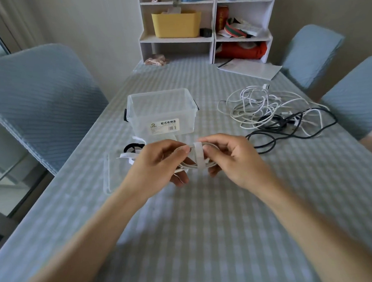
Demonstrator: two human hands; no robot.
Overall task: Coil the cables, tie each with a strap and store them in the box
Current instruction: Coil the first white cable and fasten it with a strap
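A white strap being fastened round a coiled white cable, held above the table in front of the box

The coiled cable (205, 164) is kept off the tablecloth (206, 226) and gripped on both sides, apparently so that the loops are not lost while the strap (198, 155) is wrapped across its middle. The left hand (158, 164) is curled round the coil's left part, thumb and forefinger pinched just beside the strap; the right hand (231, 158) is curled round the right part, its thumb pressed near the strap. Both forearms are stretched forward, converging. The clear box (161, 112) stands open just beyond, its lid (109, 177) lying to the left with spare straps (130, 151), while the uncoiled cables (272, 112) are left tangled to the right
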